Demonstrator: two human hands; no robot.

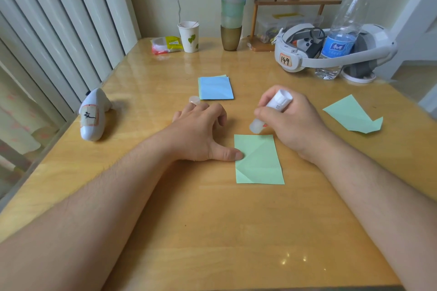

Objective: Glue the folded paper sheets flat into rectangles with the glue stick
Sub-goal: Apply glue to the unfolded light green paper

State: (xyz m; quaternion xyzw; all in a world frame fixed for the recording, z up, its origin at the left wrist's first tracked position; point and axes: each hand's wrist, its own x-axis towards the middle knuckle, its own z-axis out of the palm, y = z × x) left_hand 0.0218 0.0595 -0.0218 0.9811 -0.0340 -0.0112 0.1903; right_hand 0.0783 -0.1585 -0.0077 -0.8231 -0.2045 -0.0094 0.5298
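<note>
A green paper rectangle (259, 159) with fold creases lies flat on the table in front of me. My left hand (198, 132) rests beside it, thumb tip pressing its left edge, the other fingers loosely curled. My right hand (290, 120) grips a white glue stick (272, 108), tilted, with its tip right at the paper's top edge. The glue stick's cap (194, 99) stands just beyond my left fingers. A small stack of folded sheets, blue on top (216, 87), lies farther back. An unglued folded green sheet (353, 114) lies to the right.
A white controller (93, 116) lies at the left table edge. At the back stand a paper cup (189, 36), a snack packet (166, 44), stacked plastic cups (233, 7), a headset (331, 51), a water bottle (343, 30) and a small wooden shelf (295, 0).
</note>
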